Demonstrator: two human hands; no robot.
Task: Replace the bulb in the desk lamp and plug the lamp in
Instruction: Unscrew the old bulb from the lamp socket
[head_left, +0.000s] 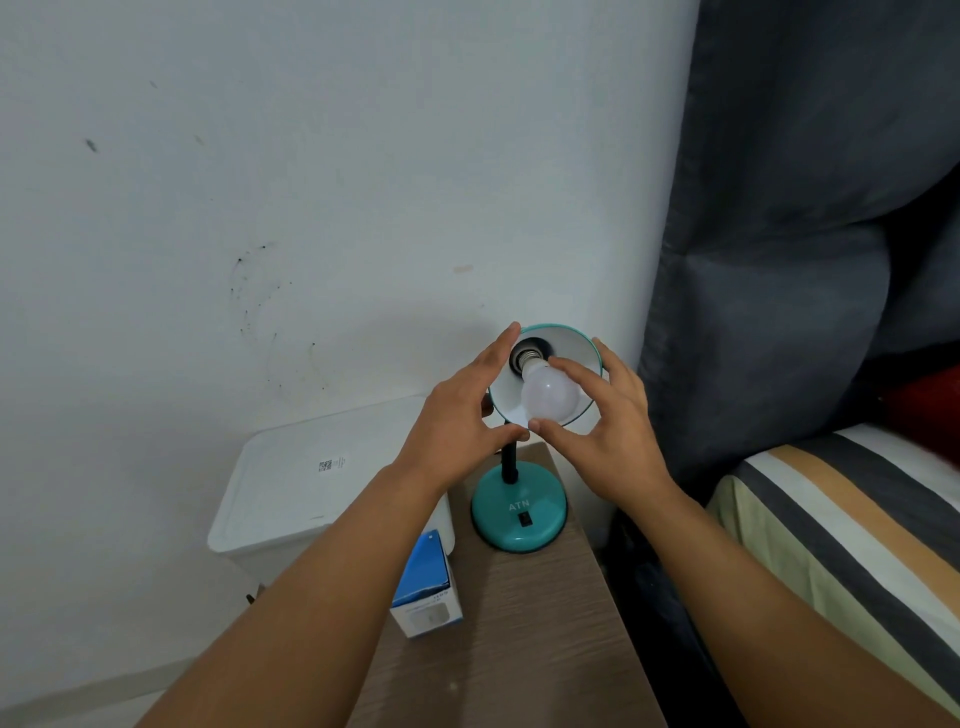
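Observation:
A teal desk lamp stands on a wooden bedside table (519, 623), its round base (519, 512) with a black switch facing me. The shade (574, 345) is tilted up toward me, white inside. A white bulb (548, 397) sits with its metal thread at the socket (524, 358). My right hand (608, 431) holds the bulb between thumb and fingers. My left hand (462, 415) grips the shade's left rim, fingers along its edge. No cord or plug is visible.
A blue and white bulb box (428, 597) stands at the table's left edge. A white lidded bin (311, 478) sits left of the table against the white wall. A dark grey padded headboard (779, 260) and striped bedding (857, 535) lie to the right.

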